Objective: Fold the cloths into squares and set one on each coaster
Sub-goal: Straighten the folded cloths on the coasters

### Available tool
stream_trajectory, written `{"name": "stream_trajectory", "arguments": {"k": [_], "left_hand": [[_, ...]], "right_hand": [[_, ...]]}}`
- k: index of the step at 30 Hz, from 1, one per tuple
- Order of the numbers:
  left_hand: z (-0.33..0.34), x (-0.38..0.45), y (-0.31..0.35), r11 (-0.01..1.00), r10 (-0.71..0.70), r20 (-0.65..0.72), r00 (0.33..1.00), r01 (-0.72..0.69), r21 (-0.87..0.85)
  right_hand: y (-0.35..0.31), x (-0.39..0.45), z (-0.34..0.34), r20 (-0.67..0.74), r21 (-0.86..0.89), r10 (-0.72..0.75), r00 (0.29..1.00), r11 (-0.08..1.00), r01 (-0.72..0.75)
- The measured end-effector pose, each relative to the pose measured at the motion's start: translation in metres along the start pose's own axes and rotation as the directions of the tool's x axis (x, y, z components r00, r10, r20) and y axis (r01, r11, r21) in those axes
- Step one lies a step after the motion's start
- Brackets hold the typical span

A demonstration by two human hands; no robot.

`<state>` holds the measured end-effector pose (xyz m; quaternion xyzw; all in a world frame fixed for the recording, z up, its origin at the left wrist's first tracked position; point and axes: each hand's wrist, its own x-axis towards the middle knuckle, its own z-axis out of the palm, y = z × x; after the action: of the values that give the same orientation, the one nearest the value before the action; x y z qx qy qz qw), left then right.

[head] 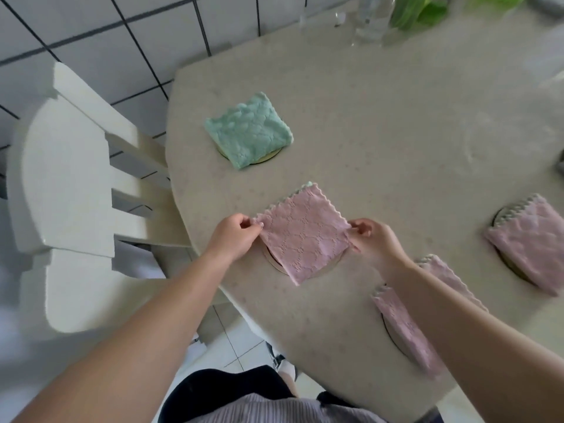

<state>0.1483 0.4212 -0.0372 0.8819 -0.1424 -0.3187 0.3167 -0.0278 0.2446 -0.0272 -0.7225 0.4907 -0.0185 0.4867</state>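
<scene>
A: Where is the cloth being worked on?

B: The folded pink square cloth with the scalloped edge [303,236] lies near the table's middle, over a round tan coaster [276,262] whose rim shows at the cloth's 7 and 5 o'clock sides.

A: And the hands?

B: The left hand [233,238] pinches the cloth's corner at 9 o'clock between thumb and fingers; the right hand [370,239] pinches the corner at 3 o'clock the same way. The cloth is stretched between them.

A: What about the others?

B: A folded mint-green fluffy cloth [248,129] sits at 11 o'clock from the pink one, covering a round coaster with a yellowish rim [268,156]. A second folded pink cloth [532,242] lies at 3 o'clock on a dark-rimmed round coaster [500,213]. A third pink cloth [403,325], partly hidden by the right forearm, lies at 5 o'clock over another round coaster [392,335].

A: The surroundings?

B: All rest on a beige speckled stone table [381,132]. A cream wooden chair [70,190] stands at 9 o'clock on a white tiled floor [91,32]. Clear glassware [370,19] and green leaves [415,9] sit blurred at 12 o'clock.
</scene>
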Motion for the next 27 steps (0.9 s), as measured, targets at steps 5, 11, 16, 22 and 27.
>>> {"name": "stream_trajectory", "arguments": {"k": [5,11,16,22,27], "left_hand": [[0.002,-0.009,-0.006,0.99,0.123,-0.141,0.982,-0.112,0.088],[0.025,-0.022,-0.023,0.536,0.755,0.115,0.646,-0.708,0.46],[0.044,-0.027,-0.032,0.586,0.653,0.168,0.739,-0.633,0.505],[0.025,-0.008,-0.026,0.697,0.665,0.047,0.745,-0.642,0.318],[-0.02,0.062,0.009,0.932,0.306,-0.258,0.916,-0.344,-0.117]], "right_hand": [[0.009,-0.001,0.001,-0.073,-0.218,-0.148,0.986,0.967,0.129],[0.003,-0.002,0.002,0.392,-0.585,-0.655,0.646,0.365,0.724],[0.005,0.019,-0.012,0.703,-0.58,-0.474,0.53,0.048,0.813],[-0.028,0.044,-0.011,0.564,-0.414,-0.587,0.58,0.407,0.814],[-0.093,0.093,0.026,0.237,-0.269,-0.466,0.852,0.811,0.519]]}}
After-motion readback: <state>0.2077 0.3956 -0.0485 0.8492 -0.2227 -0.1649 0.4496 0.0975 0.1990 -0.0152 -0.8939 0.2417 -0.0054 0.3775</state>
